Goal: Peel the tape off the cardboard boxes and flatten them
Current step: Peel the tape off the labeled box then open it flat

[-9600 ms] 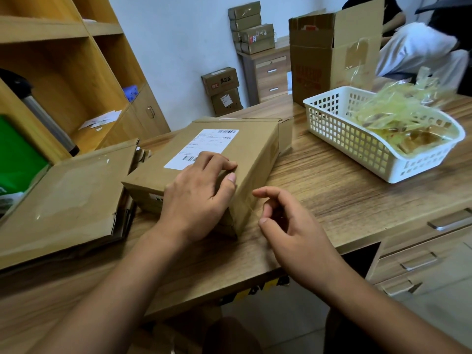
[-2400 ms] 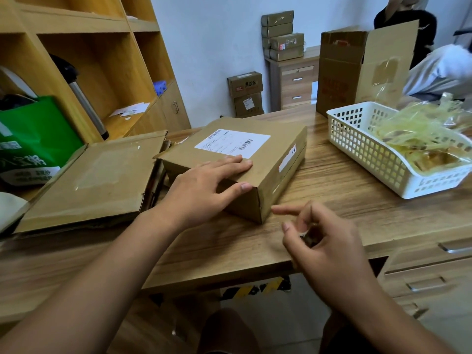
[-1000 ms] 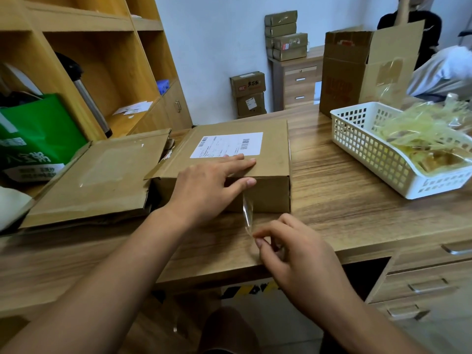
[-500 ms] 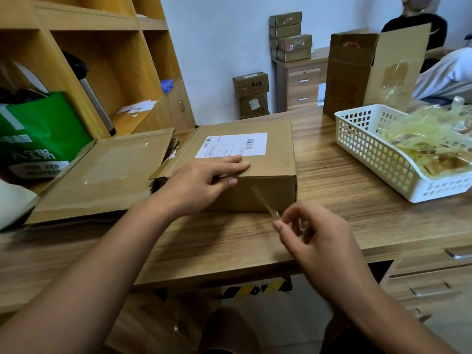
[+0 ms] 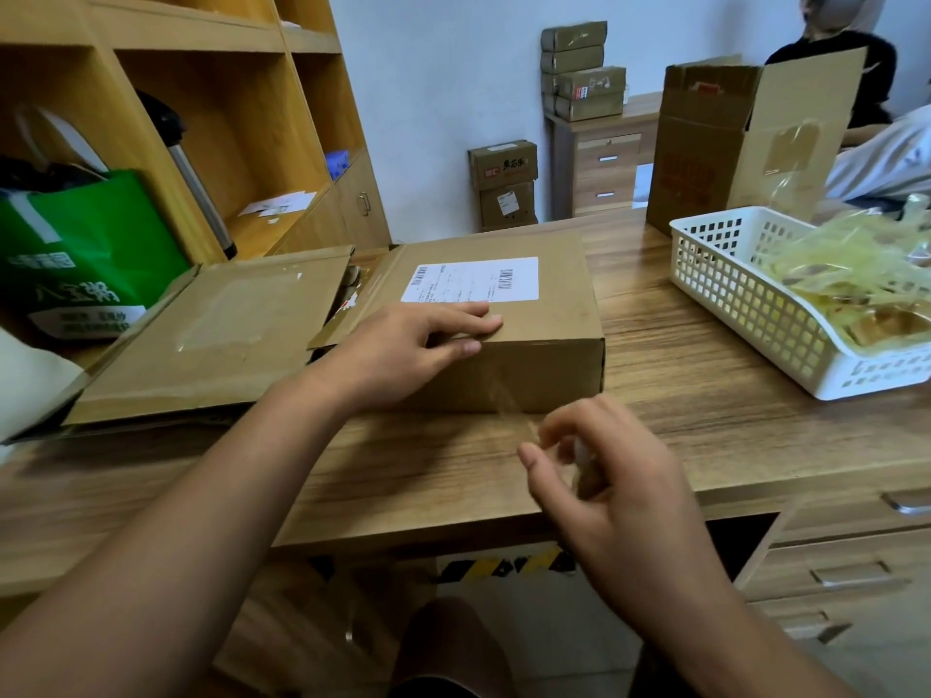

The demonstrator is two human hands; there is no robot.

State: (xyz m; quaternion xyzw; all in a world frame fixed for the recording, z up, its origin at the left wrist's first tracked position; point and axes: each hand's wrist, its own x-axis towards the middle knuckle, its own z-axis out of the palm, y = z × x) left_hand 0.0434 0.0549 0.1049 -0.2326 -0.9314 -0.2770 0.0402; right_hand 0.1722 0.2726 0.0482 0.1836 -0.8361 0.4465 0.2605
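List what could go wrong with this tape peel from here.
1. The clear tape strip stretched from the labelled box to the right hand looks thin. It may snap and leave a stub on the front face.
2. The left hand lies flat on the top's near edge only, so a hard pull could drag the box toward the desk edge.

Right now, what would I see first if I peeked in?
A labelled cardboard box sits in the middle, the left hand pressing on its top. In front, the right hand pinches a clear tape strip coming off it. At the right stands a white basket heaped with peeled tape.
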